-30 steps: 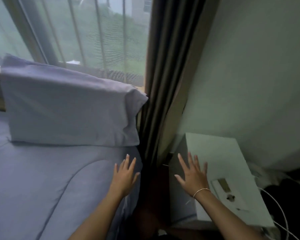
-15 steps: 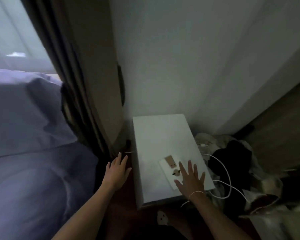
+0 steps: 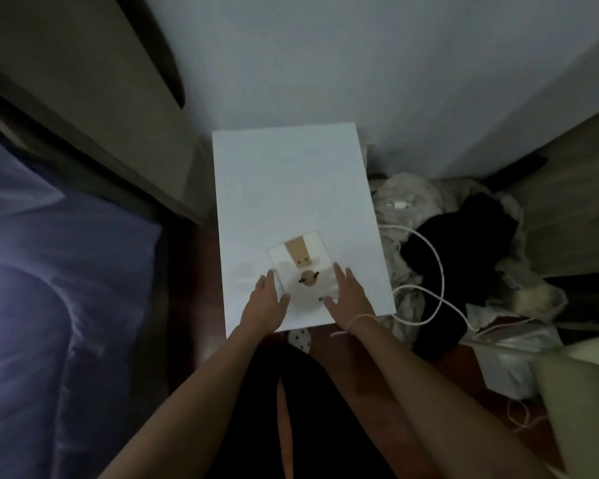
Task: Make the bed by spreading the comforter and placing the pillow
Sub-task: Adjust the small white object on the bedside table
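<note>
Two bare hands rest on the top of a white rectangular bedside cabinet (image 3: 291, 188) set against the pale wall. The left hand (image 3: 265, 304) lies flat with fingers straight and relaxed, gripping nothing; its fingertips touch the left edge of a small white card with a tan strip and a round tan disc (image 3: 303, 267) that lies on the cabinet's near end. The right hand (image 3: 348, 299) is likewise flat and released, fingers extended along the card's right side, thumb on the card's near edge. A thin pale bracelet (image 3: 358, 319) circles the right wrist.

The lavender-blue quilted comforter (image 3: 42, 323) lies spread over the bed at the left of the view, well apart from both hands. Part of a lavender pillow (image 3: 4, 181) shows at the far left edge, above the comforter. A dark curtain (image 3: 94, 157) hangs between the bed and the cabinet.

To the right of the cabinet lies a heap of pale and black clothing (image 3: 464, 243), with a white cable (image 3: 436, 271) looped across it. The floor is dark reddish-brown.
</note>
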{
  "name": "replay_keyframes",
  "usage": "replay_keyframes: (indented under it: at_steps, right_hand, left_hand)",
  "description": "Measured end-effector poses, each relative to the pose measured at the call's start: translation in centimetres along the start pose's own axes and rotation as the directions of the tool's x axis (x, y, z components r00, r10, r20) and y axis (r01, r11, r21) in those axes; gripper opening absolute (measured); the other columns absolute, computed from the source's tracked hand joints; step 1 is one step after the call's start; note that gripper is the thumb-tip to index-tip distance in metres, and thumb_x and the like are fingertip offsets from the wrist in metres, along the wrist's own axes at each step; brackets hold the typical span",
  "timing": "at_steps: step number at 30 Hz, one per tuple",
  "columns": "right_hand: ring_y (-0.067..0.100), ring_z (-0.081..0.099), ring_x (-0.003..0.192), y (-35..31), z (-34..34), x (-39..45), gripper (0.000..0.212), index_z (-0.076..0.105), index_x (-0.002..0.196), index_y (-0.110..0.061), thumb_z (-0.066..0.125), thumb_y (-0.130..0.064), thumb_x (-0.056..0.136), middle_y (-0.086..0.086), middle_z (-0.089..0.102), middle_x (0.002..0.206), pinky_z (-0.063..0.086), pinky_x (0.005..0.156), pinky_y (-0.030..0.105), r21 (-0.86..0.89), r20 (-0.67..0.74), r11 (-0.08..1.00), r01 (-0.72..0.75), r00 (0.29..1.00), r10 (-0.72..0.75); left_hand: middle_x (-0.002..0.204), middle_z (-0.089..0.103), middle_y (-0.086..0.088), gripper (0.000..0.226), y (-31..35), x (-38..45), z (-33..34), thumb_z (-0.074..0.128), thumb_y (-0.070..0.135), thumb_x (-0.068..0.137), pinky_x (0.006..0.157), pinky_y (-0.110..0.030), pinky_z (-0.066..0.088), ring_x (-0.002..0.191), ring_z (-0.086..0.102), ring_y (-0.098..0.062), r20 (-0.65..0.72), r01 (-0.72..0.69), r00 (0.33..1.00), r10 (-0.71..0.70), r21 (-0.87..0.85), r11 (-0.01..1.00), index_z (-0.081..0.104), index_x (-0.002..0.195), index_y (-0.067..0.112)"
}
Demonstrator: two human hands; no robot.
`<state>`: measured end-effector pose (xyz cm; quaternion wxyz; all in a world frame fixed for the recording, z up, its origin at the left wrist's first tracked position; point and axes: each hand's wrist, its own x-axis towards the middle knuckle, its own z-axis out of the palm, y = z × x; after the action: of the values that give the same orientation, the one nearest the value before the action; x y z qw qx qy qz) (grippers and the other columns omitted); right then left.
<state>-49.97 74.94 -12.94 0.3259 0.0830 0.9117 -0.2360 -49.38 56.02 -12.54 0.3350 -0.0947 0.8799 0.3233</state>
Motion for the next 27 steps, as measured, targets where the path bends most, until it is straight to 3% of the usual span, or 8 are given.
replay_keyframes:
  at_steps: [6,10,13,17,20,23,27]
  right_hand:
    - [0.024,0.003,0.148,-0.4,2.8,1.1,0.076,0.002,0.151,-0.026,0.048,-0.017,0.091,0.007,-0.001,0.160,0.019,0.116,0.036,0.118,-0.016,0.993,0.003,1.000,-0.001]
    - [0.023,0.004,0.148,-0.7,3.6,0.9,0.073,0.007,0.151,-0.023,0.045,-0.006,0.090,0.007,0.001,0.160,0.019,0.117,0.034,0.191,-0.097,0.981,-0.019,0.995,0.038]
    - [0.023,0.016,0.146,-0.8,3.4,1.0,0.071,0.015,0.151,-0.019,0.045,-0.001,0.089,0.006,0.014,0.159,0.022,0.117,0.034,0.291,-0.131,0.954,-0.064,0.986,0.106]
    - [0.025,0.036,0.134,-1.4,2.9,1.0,0.069,0.027,0.148,-0.017,0.046,0.003,0.084,0.007,0.038,0.147,0.034,0.110,0.034,0.369,-0.164,0.927,-0.075,0.976,0.145]
    - [0.027,0.041,0.128,-1.5,2.6,1.2,0.069,0.029,0.147,-0.017,0.046,0.002,0.082,0.011,0.043,0.138,0.037,0.105,0.033,0.411,-0.124,0.902,-0.136,0.971,0.203]
    - [0.028,0.047,0.124,-1.5,2.0,1.2,0.065,0.038,0.144,-0.015,0.045,0.003,0.082,0.013,0.046,0.132,0.041,0.105,0.036,0.477,-0.072,0.858,-0.192,0.964,0.256]
    - [0.026,0.055,0.111,-2.0,0.5,0.6,0.061,0.049,0.136,-0.016,0.045,0.006,0.080,0.012,0.051,0.124,0.047,0.096,0.030,0.472,-0.025,0.870,-0.140,0.985,0.172]
  left_hand:
    - [0.159,0.001,-0.012,0.071,0.9,0.8,2.6,0.040,0.019,0.096,0.116,-0.039,0.017,0.146,0.006,-0.025,-0.008,0.056,0.998,-0.056,-0.055,0.997,-0.006,0.149,0.009]
    - [0.158,0.009,-0.012,0.078,1.6,0.5,3.7,0.041,0.012,0.091,0.112,-0.048,0.031,0.144,0.017,-0.029,0.016,0.071,0.997,-0.069,-0.144,0.987,-0.012,0.148,0.014]
    - [0.157,0.012,-0.015,0.081,2.2,0.4,4.2,0.041,0.009,0.089,0.108,-0.050,0.035,0.141,0.025,-0.033,0.042,0.111,0.994,-0.105,-0.185,0.976,-0.013,0.148,0.017]
    - [0.158,-0.007,-0.014,0.083,2.7,0.4,4.9,0.041,0.004,0.087,0.111,-0.044,0.031,0.143,0.016,-0.034,0.043,0.141,0.990,-0.134,-0.256,0.956,-0.014,0.148,0.016]
    - [0.155,0.012,-0.016,0.079,3.0,0.8,4.9,0.044,0.009,0.089,0.107,-0.045,0.037,0.135,0.032,-0.035,-0.062,0.187,0.974,-0.218,-0.322,0.928,-0.007,0.149,0.016]
    - [0.144,0.024,-0.017,0.070,2.7,1.0,3.8,0.044,0.026,0.096,0.104,-0.044,0.040,0.121,0.045,-0.035,-0.094,0.289,0.930,-0.355,-0.412,0.864,0.001,0.150,0.015]
    - [0.135,0.028,-0.019,0.055,1.7,1.6,1.1,0.044,0.025,0.098,0.101,-0.040,0.042,0.110,0.052,-0.037,-0.079,0.320,0.917,-0.391,-0.440,0.839,0.022,0.146,0.013]
